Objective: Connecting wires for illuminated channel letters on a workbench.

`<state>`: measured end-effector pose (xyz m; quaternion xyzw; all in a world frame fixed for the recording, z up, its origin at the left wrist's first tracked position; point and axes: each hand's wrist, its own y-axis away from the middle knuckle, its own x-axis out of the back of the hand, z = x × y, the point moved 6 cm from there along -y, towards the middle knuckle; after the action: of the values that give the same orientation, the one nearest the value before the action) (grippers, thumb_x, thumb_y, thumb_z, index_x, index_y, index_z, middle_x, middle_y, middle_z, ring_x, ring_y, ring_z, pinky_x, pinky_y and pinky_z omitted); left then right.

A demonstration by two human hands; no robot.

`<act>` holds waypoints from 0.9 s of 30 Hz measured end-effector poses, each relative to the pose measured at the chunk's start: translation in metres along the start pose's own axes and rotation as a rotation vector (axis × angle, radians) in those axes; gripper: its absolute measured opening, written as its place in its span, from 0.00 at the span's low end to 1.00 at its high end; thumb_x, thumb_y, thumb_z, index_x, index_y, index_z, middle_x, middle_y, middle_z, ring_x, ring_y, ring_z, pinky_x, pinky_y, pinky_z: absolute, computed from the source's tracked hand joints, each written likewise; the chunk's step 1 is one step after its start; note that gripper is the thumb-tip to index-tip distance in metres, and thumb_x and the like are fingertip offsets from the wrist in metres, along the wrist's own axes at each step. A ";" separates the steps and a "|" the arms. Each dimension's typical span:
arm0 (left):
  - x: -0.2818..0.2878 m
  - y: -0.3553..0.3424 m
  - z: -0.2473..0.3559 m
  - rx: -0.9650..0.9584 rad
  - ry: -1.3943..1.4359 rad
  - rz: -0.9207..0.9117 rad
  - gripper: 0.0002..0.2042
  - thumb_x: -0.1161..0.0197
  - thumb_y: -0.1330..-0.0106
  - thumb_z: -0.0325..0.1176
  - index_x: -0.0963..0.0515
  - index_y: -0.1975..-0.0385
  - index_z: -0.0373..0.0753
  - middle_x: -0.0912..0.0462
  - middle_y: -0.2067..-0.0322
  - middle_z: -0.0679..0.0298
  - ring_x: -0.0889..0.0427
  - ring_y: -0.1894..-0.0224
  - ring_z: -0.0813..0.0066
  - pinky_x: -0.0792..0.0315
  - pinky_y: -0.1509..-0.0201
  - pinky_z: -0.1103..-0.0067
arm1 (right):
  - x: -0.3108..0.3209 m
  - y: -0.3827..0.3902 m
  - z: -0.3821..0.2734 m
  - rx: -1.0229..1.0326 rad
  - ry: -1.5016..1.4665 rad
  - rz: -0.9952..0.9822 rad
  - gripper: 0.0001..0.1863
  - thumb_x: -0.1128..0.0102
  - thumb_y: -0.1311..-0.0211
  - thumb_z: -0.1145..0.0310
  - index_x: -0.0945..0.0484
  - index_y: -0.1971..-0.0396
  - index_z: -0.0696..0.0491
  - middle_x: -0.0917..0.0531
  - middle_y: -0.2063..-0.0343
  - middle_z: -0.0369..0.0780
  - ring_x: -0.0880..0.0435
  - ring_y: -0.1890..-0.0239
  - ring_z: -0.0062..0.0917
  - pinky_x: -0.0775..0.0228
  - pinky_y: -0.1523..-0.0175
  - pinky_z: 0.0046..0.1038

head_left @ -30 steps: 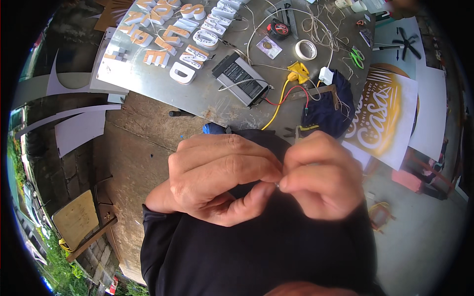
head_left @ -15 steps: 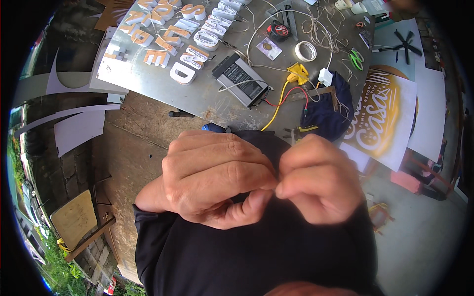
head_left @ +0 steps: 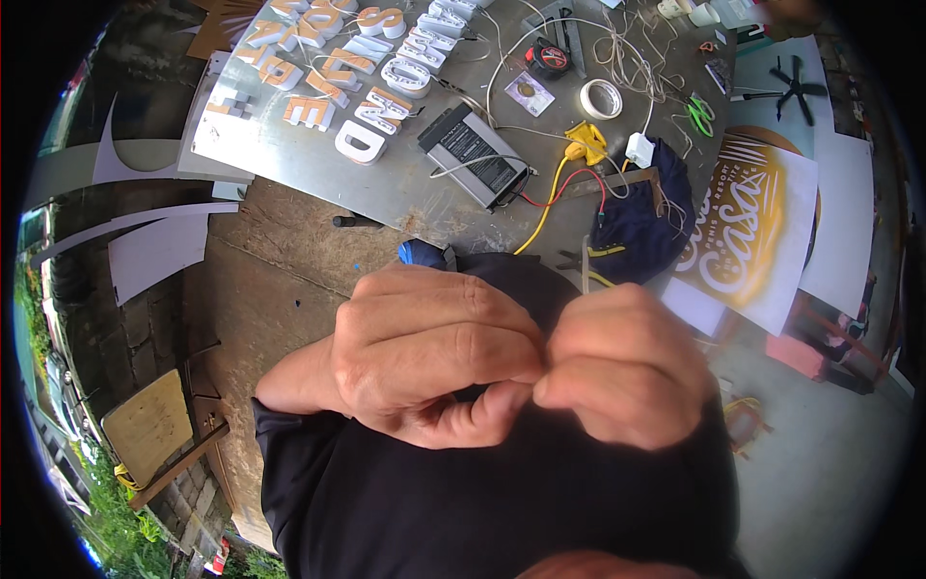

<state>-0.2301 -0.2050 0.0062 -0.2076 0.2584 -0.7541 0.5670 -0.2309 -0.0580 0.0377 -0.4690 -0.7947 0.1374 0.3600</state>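
Note:
My left hand (head_left: 424,357) is raised in front of my dark shirt, thumb and fingertips pinched together. Right against it, my right hand (head_left: 627,376) is closed too, its fingertips meeting the left ones. Whatever lies between the two pinches is too small or hidden to name. A thin pale strip (head_left: 585,265) shows just above my right knuckles; I cannot tell if it is held. Beyond the hands, a dark blue cloth (head_left: 641,227) hangs at the table edge, with yellow-and-black handles (head_left: 606,251) by it.
On the metal table (head_left: 260,150) lie white channel letters (head_left: 362,145), a grey power supply (head_left: 473,159), a yellow socket (head_left: 585,143), a tape roll (head_left: 617,108), a tape measure (head_left: 548,60), green-handled scissors (head_left: 700,116) and loose wires. A printed sign panel (head_left: 772,270) leans at the right.
Both hands have shifted slightly right and the right one a little lower in view. More of the pale strip shows above it. The pinched fingertips remain together.

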 end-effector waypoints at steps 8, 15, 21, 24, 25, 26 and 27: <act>0.004 0.005 -0.003 0.019 0.108 0.014 0.03 0.33 0.38 0.23 0.18 0.70 0.30 0.16 0.75 0.57 0.14 0.74 0.65 0.20 0.73 0.76 | -0.005 -0.002 0.002 0.099 -0.060 0.026 0.09 0.28 0.56 0.80 0.18 0.72 0.59 0.18 0.74 0.45 0.19 0.79 0.32 0.27 0.78 0.28; 0.004 0.011 -0.006 0.034 0.174 0.010 0.03 0.33 0.38 0.23 0.18 0.70 0.30 0.16 0.75 0.57 0.14 0.74 0.66 0.21 0.73 0.77 | -0.006 -0.005 -0.003 0.108 -0.057 -0.036 0.12 0.26 0.59 0.79 0.18 0.72 0.60 0.18 0.73 0.45 0.18 0.78 0.34 0.26 0.77 0.29; 0.001 0.018 -0.014 0.072 0.218 0.019 0.04 0.32 0.39 0.24 0.18 0.69 0.30 0.16 0.74 0.56 0.15 0.74 0.65 0.22 0.71 0.76 | -0.005 -0.003 -0.002 0.069 -0.022 -0.130 0.14 0.26 0.60 0.81 0.19 0.70 0.61 0.19 0.69 0.45 0.18 0.74 0.35 0.23 0.72 0.31; -0.001 0.024 -0.021 0.138 0.204 -0.005 0.05 0.32 0.40 0.24 0.18 0.68 0.30 0.16 0.73 0.56 0.15 0.72 0.64 0.22 0.70 0.77 | -0.006 -0.001 0.002 0.028 0.000 -0.247 0.15 0.26 0.59 0.81 0.19 0.67 0.60 0.19 0.67 0.44 0.17 0.71 0.35 0.23 0.69 0.32; -0.001 0.024 -0.022 0.137 0.206 -0.006 0.05 0.32 0.40 0.24 0.18 0.68 0.30 0.16 0.73 0.56 0.15 0.72 0.64 0.22 0.70 0.77 | -0.005 0.002 0.005 -0.001 -0.004 -0.262 0.16 0.25 0.58 0.81 0.19 0.66 0.60 0.19 0.67 0.43 0.17 0.70 0.35 0.23 0.67 0.33; -0.002 0.024 -0.023 0.115 0.177 0.002 0.04 0.31 0.40 0.25 0.17 0.69 0.30 0.16 0.73 0.57 0.15 0.73 0.65 0.22 0.70 0.77 | -0.005 0.004 0.008 -0.030 -0.007 -0.278 0.17 0.25 0.58 0.82 0.19 0.65 0.59 0.19 0.66 0.43 0.17 0.69 0.35 0.23 0.66 0.33; -0.003 0.024 -0.023 0.094 0.147 0.010 0.04 0.31 0.40 0.25 0.17 0.69 0.31 0.16 0.74 0.58 0.15 0.73 0.66 0.21 0.71 0.77 | -0.005 0.005 0.007 -0.030 -0.005 -0.277 0.17 0.25 0.58 0.82 0.19 0.65 0.59 0.19 0.66 0.43 0.17 0.69 0.35 0.23 0.66 0.33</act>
<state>-0.2253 -0.2039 -0.0264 -0.1235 0.2647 -0.7756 0.5595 -0.2313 -0.0587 0.0278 -0.3599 -0.8547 0.0755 0.3664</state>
